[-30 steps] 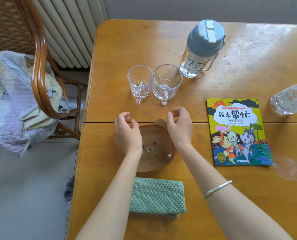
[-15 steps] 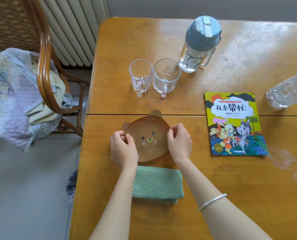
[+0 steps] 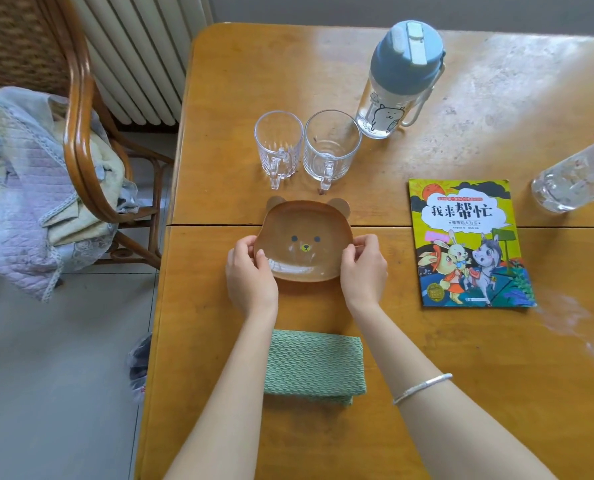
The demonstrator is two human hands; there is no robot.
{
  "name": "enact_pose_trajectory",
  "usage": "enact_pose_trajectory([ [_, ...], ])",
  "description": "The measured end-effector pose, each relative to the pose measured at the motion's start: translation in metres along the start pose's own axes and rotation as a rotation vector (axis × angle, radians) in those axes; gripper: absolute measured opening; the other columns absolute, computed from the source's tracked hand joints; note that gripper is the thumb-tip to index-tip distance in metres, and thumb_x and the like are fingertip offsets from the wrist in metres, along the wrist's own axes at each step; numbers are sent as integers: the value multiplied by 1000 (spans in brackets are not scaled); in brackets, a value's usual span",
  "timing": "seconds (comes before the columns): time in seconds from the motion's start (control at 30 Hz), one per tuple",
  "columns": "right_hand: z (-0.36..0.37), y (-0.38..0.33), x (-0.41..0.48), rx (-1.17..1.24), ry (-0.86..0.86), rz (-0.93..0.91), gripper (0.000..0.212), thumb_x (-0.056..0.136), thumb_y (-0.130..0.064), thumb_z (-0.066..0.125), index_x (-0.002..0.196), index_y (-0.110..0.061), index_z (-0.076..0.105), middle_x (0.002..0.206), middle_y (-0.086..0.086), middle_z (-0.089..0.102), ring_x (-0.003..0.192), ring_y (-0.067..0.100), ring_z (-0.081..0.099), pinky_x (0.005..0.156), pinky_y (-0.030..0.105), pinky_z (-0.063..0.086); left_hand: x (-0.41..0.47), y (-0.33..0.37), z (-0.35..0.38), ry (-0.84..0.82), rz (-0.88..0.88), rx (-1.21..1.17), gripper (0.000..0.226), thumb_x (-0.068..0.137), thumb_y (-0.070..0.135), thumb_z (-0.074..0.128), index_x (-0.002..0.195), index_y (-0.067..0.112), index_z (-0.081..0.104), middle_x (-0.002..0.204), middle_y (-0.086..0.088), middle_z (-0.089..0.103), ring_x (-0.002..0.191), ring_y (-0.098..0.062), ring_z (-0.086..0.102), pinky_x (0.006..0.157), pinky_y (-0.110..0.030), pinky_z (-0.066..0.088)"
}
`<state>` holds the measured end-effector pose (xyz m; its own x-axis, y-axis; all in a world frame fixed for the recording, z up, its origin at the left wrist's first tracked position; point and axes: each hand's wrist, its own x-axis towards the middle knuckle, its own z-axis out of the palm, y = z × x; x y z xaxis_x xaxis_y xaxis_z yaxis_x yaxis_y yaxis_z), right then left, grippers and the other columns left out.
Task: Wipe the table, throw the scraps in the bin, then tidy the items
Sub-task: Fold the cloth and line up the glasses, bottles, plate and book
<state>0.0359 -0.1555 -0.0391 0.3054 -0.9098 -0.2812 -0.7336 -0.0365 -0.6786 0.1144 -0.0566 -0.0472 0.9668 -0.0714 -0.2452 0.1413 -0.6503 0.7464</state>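
Brown and bear-shaped, the plate [image 3: 302,251] is over the table [image 3: 254,81], toward its left edge and across the seam. The left hand [image 3: 250,275] and right hand [image 3: 363,268] pinch its opposite rims, fingers curled. A folded green cloth [image 3: 314,365] lies nearer the near edge.

Bright daylight, glare on far table [image 3: 496,98], wide-angle edge distortion

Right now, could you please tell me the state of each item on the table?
bear plate, empty, held at both sides
left hand, grips plate's left edge
right hand, grips plate's right edge
ribbed glass mug, upright, empty
plain glass mug, upright, empty
blue-lidded bottle, upright, lid closed
green cloth, folded, flat
picture book, closed, face up
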Motion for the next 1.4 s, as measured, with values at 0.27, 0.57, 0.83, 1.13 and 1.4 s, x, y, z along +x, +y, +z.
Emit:
enact_pose_trajectory([
  [0.27,-2,-6,15,44,9,-30,20,93,-20,49,109,-9,55,102,10,65,95,25,59,76,31,43,11,7,0,-42,39,9,27,92,12,47,116,15,58,114,-4,59,99,-24,57,74,-28,42],
  [0.57,-20,12,-24,11,-1,10,24,94,-29,44,99,-9,56,98,5,63,83,17,50,72,26,34,-20,-12,-30,-30,32,42,14,92,21,49,96,12,59,103,-2,58,83,-19,54,65,-31,45],
  [0.83,-30,44,-79,-18,-30,63,22,93,-27,44,96,-7,55,99,9,65,93,27,57,75,32,39,-62,-41,-54,-78,-9,109,17,92,26,49,95,12,59,105,-4,59,84,-18,51,67,-28,41],
  [1.13,-42,67,-117,-53,-14,110,28,90,-34,48,100,-8,49,102,10,58,97,30,54,74,34,39,-103,-67,-69,-101,-25,129,27,88,34,53,105,12,52,102,-4,60,92,-24,55,67,-29,36],
  [1.4,-42,71,-136,23,-111,154,23,89,-28,46,103,-10,48,87,3,55,86,28,55,71,33,40,-119,-76,-67,-108,-4,164,26,91,32,49,106,12,55,108,-5,57,91,-24,55,70,-29,39],
])
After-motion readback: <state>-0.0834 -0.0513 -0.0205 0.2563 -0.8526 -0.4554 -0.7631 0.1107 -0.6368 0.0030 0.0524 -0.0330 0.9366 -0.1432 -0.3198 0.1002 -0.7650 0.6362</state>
